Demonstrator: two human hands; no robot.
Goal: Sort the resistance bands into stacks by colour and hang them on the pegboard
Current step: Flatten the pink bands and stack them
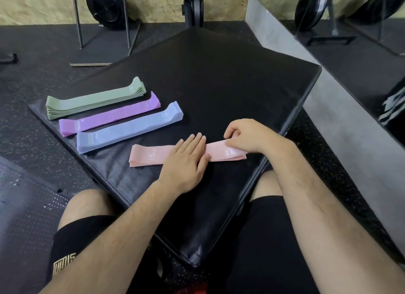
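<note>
Pressing the pink stack [144, 155], the left hand [186, 161] lies flat while the right hand [248, 136] pinches its end.

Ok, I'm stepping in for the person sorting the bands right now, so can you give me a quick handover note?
Left hand: flat, pressing on the middle of the pink stack.
Right hand: fingers curled, pinching the pink stack's right end.
Things: green stack, purple stack and blue stack lie side by side on the black pad; the pink stack lies nearest the person.
Done: four colours stacked.
Left: square up the pink stack, then hang all four on the pegboard, which is not in view.
</note>
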